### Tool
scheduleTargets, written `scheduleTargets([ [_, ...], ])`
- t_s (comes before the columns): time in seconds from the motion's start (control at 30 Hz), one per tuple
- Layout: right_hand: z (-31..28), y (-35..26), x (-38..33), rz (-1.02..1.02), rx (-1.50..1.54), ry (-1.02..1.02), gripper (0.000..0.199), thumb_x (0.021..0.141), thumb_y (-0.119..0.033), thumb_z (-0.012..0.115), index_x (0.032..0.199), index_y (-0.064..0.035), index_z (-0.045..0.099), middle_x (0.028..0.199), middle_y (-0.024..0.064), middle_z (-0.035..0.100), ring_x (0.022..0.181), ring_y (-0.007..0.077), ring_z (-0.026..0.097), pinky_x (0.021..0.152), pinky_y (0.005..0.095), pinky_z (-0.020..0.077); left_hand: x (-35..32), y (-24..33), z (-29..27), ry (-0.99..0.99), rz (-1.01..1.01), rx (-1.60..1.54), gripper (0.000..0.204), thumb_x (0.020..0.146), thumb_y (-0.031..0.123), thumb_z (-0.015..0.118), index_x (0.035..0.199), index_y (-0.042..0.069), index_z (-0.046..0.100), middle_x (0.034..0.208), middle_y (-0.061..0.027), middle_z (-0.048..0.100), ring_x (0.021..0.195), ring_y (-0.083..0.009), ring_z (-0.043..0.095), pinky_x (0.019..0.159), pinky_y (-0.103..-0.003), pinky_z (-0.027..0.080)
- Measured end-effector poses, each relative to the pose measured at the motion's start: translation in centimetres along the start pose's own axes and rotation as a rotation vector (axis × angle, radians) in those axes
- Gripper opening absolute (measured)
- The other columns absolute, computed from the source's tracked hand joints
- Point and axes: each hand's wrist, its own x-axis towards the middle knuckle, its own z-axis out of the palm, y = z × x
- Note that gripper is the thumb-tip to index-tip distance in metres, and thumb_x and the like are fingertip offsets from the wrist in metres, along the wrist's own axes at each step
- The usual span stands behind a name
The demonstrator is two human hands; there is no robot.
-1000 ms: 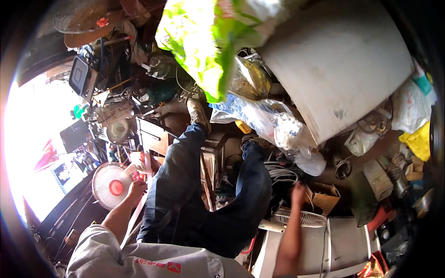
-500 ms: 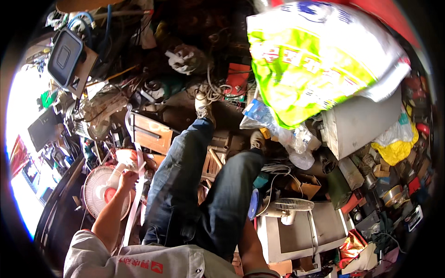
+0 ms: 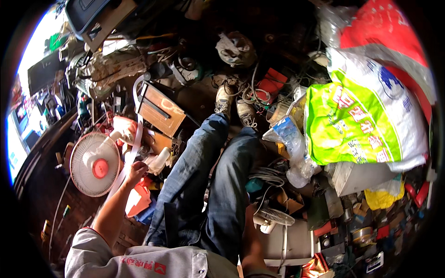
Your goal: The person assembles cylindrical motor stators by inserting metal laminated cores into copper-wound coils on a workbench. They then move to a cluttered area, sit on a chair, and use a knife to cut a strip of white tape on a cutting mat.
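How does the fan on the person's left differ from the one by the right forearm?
The left fan faces the camera, its grille nearly round; the right fan is seen closer to edge-on, a narrow oval.
The left fan appears larger in the picture than the right fan.
The left fan has a coral-pink centre; the right fan shows only pale tones.
Both have pale, ribbed grilles.

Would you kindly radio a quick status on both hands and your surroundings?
Left hand at white strip, grip unclear. Right hand hidden by right leg. Pink-centred fan just left of left hand.
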Motion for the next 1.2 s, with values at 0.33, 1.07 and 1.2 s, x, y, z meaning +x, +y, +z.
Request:
scheduleTargets([
  [0.33,-9.6,2.2,1.5,0.097,0.113,0.006,0.014,0.077,-0.013,0.066,0.072,-0.0037,0.056,0.053,0.0038,0.054,0.045,0.0146,0.054,0.044,0.0321,0.0437,-4.9,-4.3,6.8,0.109,-0.154,-0.061,0.014,0.087,0.014,0.061,0.087,0.001,0.060,0.070,-0.0021,0.060,0.061,-0.0086,0.054,0.055,-0.023,0.044],
  [1.07,-11.7,1.1,8.5,-0.104,-0.139,0.033,0.012,0.084,-0.013,0.058,0.076,-0.0033,0.057,0.061,0.0028,0.055,0.053,0.0159,0.054,0.048,0.0319,0.0420,-12.0,-15.9,12.0,0.291,-0.192,-0.344,0.013,0.086,0.013,0.062,0.084,0.000,0.060,0.071,-0.0015,0.060,0.062,-0.0079,0.055,0.058,-0.023,0.045],
  [1.2,-11.6,-0.7,8.9,-0.153,-0.176,0.055,0.013,0.086,-0.013,0.057,0.077,-0.0032,0.057,0.063,0.0027,0.055,0.054,0.0162,0.054,0.049,0.0319,0.0417,-9.5,-16.8,11.7,0.306,-0.166,-0.515,0.012,0.088,0.014,0.061,0.087,0.002,0.060,0.072,-0.0004,0.059,0.063,-0.0074,0.054,0.059,-0.022,0.045],
])
